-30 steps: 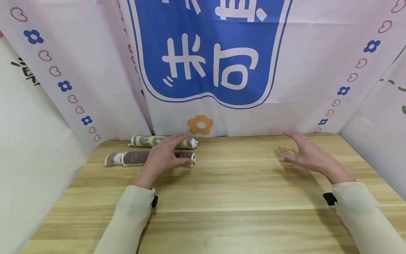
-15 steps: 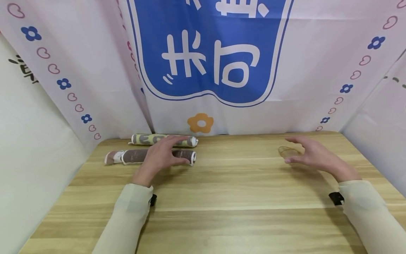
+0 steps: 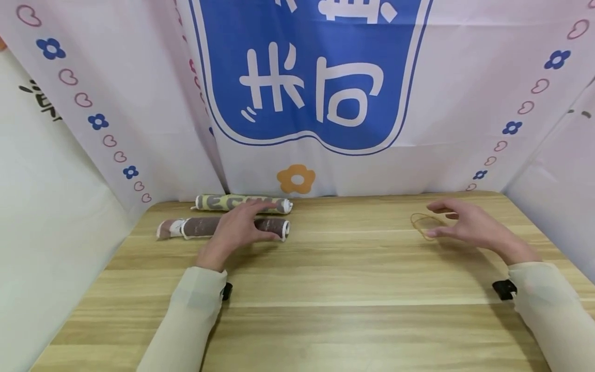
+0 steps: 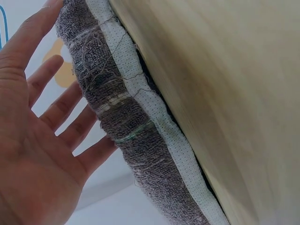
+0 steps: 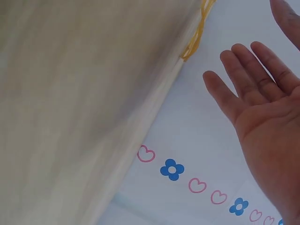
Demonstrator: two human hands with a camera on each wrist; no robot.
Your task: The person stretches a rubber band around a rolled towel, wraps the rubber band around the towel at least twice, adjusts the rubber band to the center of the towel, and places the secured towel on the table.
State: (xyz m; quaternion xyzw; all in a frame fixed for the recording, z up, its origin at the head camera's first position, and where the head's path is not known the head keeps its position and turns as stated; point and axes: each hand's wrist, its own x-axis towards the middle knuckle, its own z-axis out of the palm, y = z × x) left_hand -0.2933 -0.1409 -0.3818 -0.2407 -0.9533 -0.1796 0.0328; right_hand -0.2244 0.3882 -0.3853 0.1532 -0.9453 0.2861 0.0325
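Observation:
A rolled-up brown towel (image 3: 199,227) with white edging lies at the back left of the table. My left hand (image 3: 234,227) arches over it with loosely spread fingers, the thumb near the roll's right end. Seen from the left wrist, the towel's fuzzy side and white hem run diagonally past the fingers (image 4: 61,110). Just behind lies a second rolled towel (image 3: 214,202), yellow-green with grey lettering, partly hidden by the hand. At the right, my right hand (image 3: 476,227) hovers with relaxed fingers beside a thin yellow rubber band (image 5: 197,40), its thumb overlapping the band in the head view.
The wood-grain table (image 3: 334,274) reaches back to a hanging white cloth (image 3: 372,178) printed with a blue panel, flowers and hearts. More white cloth (image 3: 46,206) stands along the left side.
My right hand has drifted to the right, so more of the rubber band shows. The left hand stays over the brown towel, almost still.

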